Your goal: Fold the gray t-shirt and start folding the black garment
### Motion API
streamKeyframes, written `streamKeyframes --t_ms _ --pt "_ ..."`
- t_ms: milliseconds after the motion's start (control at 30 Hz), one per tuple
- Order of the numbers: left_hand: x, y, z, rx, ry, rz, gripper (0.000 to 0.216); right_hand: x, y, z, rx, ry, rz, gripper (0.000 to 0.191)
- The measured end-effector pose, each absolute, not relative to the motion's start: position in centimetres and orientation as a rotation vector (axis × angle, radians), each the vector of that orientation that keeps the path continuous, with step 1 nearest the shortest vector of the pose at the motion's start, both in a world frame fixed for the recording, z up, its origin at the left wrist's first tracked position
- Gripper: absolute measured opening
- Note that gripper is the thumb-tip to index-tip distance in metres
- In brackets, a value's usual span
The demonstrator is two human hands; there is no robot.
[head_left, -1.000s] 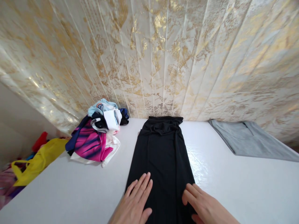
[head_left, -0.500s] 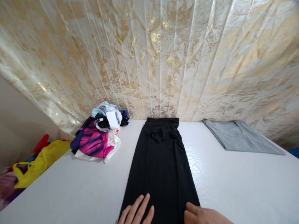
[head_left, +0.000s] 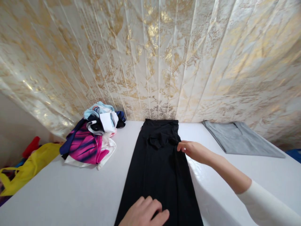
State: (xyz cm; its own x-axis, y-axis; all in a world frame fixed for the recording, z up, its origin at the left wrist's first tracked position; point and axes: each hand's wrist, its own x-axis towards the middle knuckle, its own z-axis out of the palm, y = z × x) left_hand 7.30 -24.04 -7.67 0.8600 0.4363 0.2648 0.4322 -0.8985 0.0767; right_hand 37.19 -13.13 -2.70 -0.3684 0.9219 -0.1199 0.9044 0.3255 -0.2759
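A long black garment (head_left: 160, 175) lies stretched over the table, its far end against the patterned backdrop. Bunched, ruffled cloth shows near that far end, and the near end runs out of view. My right hand (head_left: 191, 150) reaches to its upper right edge, fingertips pinched on the cloth beside the ruffle. Low in the picture, my left hand (head_left: 145, 212) rests on the black fabric, fingers slightly bent and thumb apart, with nothing in it.
A heap of clothes (head_left: 87, 144) in pink, white, light blue and navy sits on the white table (head_left: 70, 188) at the left. Folded grey cloth (head_left: 242, 138) lies at the right. A yellow cloth item (head_left: 37, 163) is beyond the left edge. The gold-patterned backdrop (head_left: 152, 62) rises behind.
My right hand has moved from the near right part of the garment up to its far right edge and pinches there. The left hand stays low, shifted slightly right, fingers more bent.
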Motion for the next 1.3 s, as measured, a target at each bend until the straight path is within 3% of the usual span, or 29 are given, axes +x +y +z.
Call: streamKeyframes --t_ms 133,300,533,733,933,1133,1300 --pt "13.1 -20.2 -6.6 2.723 0.808 0.402 0.024 36.0 -8.8 -2.9 -2.014 -2.381 0.154 0.020" --pt "17.9 -15.4 -7.0 2.117 1.197 0.480 0.017 34.3 -6.3 -4.8 -2.182 -2.282 0.099 0.027" --pt "19.9 -12.7 -8.0 1.718 1.214 0.555 0.059 35.5 -4.4 -4.9 -2.213 -2.016 0.153 0.022" --pt "20.4 -12.2 -8.8 1.266 1.045 0.481 0.009 35.2 -3.4 -5.4 -2.091 -1.919 0.280 0.019" --pt "21.7 -9.2 -8.3 1.089 1.008 0.502 0.019 34.7 -3.4 -5.1 -2.026 -1.892 0.307 0.015" --pt "23.6 -4.9 -8.7 1.097 1.003 0.372 0.015 34.6 -3.8 -4.0 -1.904 -1.961 0.407 0.013" --pt "24.4 -2.5 -9.3 1.153 0.988 0.424 0.015 34.8 -8.0 -3.9 -1.613 -1.874 0.353 0.031"
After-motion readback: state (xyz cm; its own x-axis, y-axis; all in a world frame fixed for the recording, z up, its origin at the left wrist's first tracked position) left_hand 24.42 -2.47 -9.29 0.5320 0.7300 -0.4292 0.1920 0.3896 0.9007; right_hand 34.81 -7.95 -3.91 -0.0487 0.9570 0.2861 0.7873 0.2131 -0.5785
